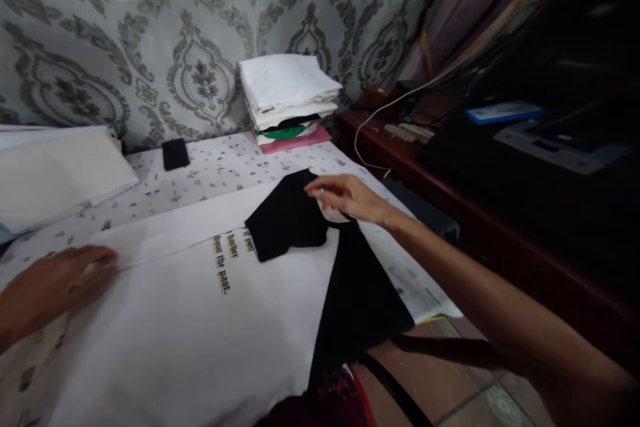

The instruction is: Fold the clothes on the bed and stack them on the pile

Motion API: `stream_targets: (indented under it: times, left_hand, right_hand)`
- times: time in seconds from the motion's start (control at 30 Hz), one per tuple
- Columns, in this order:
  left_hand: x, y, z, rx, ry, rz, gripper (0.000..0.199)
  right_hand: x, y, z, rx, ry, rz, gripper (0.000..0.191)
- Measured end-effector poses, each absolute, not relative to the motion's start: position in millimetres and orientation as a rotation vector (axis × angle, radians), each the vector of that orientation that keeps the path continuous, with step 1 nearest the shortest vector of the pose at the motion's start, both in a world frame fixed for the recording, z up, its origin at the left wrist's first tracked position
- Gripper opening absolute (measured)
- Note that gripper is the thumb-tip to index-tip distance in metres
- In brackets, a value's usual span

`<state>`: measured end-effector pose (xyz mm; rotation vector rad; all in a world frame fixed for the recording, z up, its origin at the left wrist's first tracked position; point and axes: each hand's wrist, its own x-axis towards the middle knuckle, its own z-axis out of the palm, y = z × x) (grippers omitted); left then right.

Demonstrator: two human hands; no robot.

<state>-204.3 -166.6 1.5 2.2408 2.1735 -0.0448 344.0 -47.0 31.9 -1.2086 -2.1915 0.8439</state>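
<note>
A white T-shirt (200,340) with black sleeves and dark lettering lies across the bed, its far side folded over the front. One black sleeve (287,217) is turned back on top of the body; the other hangs toward the near edge. At the hem end on the left, my left hand (65,287) is closed on the fabric, its fingertips slightly blurred. My right hand (350,197) is over the collar end beside the folded sleeve, fingers stretched and a little apart. Whether its fingertips touch the sleeve is hard to tell.
A stack of folded clothes (290,97) stands by the patterned wall. To its left are a black phone-like item (175,154) and a cream folded cloth (60,177). A white cable (377,109) crosses the dark red wooden furniture (365,127) on the right.
</note>
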Motion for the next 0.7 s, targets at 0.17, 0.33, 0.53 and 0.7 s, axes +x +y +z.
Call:
stream_targets:
  times: [0.17, 0.33, 0.53, 0.7]
  left_hand:
    - [-162.8, -126.0, 27.7, 2.066, 2.258, 0.021, 0.058]
    - [-189.0, -109.5, 19.3, 1.943, 2.310, -0.021, 0.056]
    - [-216.9, -117.3, 24.8, 1.716, 2.239, 0.097, 0.040]
    - [-202.2, -129.0, 26.5, 1.310, 2.121, 0.764, 0.045]
  right_hand:
    - [310.0, 30.1, -1.0, -1.378, -2.321, 0.247, 0.038]
    - [317.8, 60.5, -51.6, -1.557, -2.384, 0.065, 0.040]
    - [345.8, 91.9, -43.9, -1.637, -2.395, 0.322, 0.031]
    - [355.1, 92.5, -32.4, -1.565, -2.160, 0.878, 0.048]
